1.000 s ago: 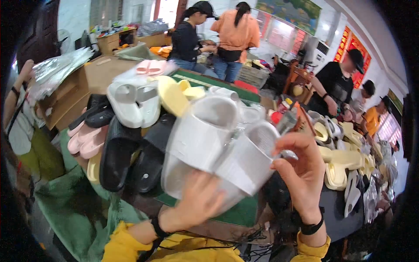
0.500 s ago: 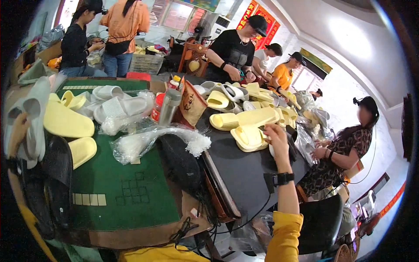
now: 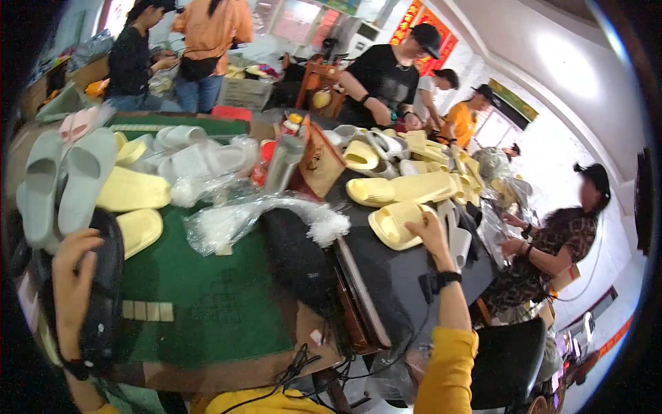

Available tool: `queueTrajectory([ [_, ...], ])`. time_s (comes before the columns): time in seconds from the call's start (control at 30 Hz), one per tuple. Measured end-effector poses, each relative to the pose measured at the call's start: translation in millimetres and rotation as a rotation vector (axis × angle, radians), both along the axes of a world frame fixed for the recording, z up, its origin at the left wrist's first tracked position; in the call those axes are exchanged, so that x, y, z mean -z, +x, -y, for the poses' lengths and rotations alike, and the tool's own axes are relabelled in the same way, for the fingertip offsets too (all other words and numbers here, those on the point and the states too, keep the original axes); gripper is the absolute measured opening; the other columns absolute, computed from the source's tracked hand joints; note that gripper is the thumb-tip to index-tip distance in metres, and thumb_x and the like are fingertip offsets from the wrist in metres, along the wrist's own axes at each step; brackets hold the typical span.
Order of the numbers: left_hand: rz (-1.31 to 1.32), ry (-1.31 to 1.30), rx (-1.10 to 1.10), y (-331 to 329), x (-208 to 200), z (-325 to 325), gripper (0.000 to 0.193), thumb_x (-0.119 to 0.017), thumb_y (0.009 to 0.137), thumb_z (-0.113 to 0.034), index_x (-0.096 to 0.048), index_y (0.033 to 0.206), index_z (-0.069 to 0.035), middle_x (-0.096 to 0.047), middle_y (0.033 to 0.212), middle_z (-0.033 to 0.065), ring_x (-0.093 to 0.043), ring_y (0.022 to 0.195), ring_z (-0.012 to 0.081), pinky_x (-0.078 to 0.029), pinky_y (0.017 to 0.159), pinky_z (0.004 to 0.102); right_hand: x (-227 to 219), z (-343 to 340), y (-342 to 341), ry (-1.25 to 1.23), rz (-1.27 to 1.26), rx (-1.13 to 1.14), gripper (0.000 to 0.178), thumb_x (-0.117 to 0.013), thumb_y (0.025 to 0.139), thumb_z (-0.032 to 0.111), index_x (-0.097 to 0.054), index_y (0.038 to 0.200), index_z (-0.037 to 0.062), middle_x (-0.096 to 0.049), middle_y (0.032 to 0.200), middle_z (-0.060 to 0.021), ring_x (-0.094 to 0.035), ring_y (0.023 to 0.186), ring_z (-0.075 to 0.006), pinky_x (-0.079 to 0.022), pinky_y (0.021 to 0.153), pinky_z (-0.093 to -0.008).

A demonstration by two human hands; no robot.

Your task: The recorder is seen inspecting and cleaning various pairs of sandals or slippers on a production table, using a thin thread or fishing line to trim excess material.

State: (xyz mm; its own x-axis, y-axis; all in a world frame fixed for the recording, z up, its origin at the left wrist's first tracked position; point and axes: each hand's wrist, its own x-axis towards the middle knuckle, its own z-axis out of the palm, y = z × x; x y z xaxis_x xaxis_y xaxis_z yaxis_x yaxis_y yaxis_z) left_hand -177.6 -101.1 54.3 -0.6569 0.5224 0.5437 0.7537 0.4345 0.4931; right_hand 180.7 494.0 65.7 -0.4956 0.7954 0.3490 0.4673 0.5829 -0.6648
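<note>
At the right, my right hand (image 3: pixel 433 238) has its fingers closed on the edge of a pale yellow slipper (image 3: pixel 394 222) on the dark tabletop. A longer yellow slipper (image 3: pixel 403 188) lies just behind it. My left hand (image 3: pixel 73 265) is over a black slipper (image 3: pixel 103 290) at the left, its fingers apart and curved, with nothing visible in them. Beyond that hand are two grey slippers (image 3: pixel 86 179), tilted against the pile. Two yellow slippers (image 3: pixel 134 190) lie to their right.
Plastic bags of white granules (image 3: pixel 227 221), a metal flask (image 3: pixel 284 162), a red-lidded jar (image 3: pixel 263 162) and a black cap (image 3: pixel 293 252) occupy the middle. Several slippers are piled at the far right. A black chair (image 3: pixel 507 359) stands nearby; co-workers surround the table.
My left hand has let go of the grey slippers and moved right and nearer, over the black one. My right hand has come down onto the yellow slipper. The whole view has shifted slightly.
</note>
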Motion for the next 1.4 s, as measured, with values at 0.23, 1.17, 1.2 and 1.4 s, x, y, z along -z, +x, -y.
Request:
queueTrajectory([
  [0.23, 0.355, 0.067, 0.418, 92.0, 28.7, -55.3, 0.027, -0.062, 0.088, -0.008, -0.065, 0.113, -0.001, -0.066, 0.112, 0.0163, -0.064, 0.103, 0.0341, -0.050, 0.092, 0.0399, -37.8, 180.4, -34.5, 0.199, 0.155, -0.226, 0.033, -0.081, 0.072, 0.011, -0.064, 0.097, -0.0023, -0.063, 0.073, -0.0076, -0.058, 0.066, -0.0123, -0.048, 0.062, -0.0265],
  [1.17, -0.016, -0.462, -0.243, 128.5, 64.2, -62.5, 0.080, -0.069, 0.077, -0.059, -0.045, 0.145, -0.025, -0.041, 0.141, 0.0261, -0.056, 0.074, 0.0365, -0.052, 0.064, 0.0399, 103.8, 334.4, -171.1, 0.263, 0.242, -0.571, 0.057, -0.077, 0.079, 0.038, -0.059, 0.129, 0.0153, -0.047, 0.130, -0.0317, -0.057, 0.110, -0.0453, -0.052, 0.088, -0.0466],
  [1.2, 0.023, -0.455, -0.241, 126.5, 63.7, -63.5, 0.080, -0.070, 0.078, -0.055, -0.043, 0.146, -0.025, -0.039, 0.141, 0.0272, -0.057, 0.078, 0.0388, -0.053, 0.066, 0.0416, 102.4, 338.5, -168.0, 0.285, 0.209, -0.587, 0.057, -0.077, 0.079, 0.038, -0.059, 0.129, 0.0153, -0.047, 0.130, -0.0317, -0.057, 0.110, -0.0453, -0.052, 0.088, -0.0466],
  [1.4, 0.156, -0.187, -0.220, 124.2, 59.4, -62.4, 0.074, -0.071, 0.079, -0.035, -0.043, 0.145, -0.018, -0.036, 0.140, 0.0286, -0.051, 0.108, 0.0475, -0.049, 0.088, 0.0520, 76.6, 347.5, -148.1, 0.253, 0.186, -0.364, 0.056, -0.080, 0.074, 0.033, -0.061, 0.121, 0.0110, -0.049, 0.118, -0.0255, -0.058, 0.103, -0.0429, -0.054, 0.079, -0.0470],
])
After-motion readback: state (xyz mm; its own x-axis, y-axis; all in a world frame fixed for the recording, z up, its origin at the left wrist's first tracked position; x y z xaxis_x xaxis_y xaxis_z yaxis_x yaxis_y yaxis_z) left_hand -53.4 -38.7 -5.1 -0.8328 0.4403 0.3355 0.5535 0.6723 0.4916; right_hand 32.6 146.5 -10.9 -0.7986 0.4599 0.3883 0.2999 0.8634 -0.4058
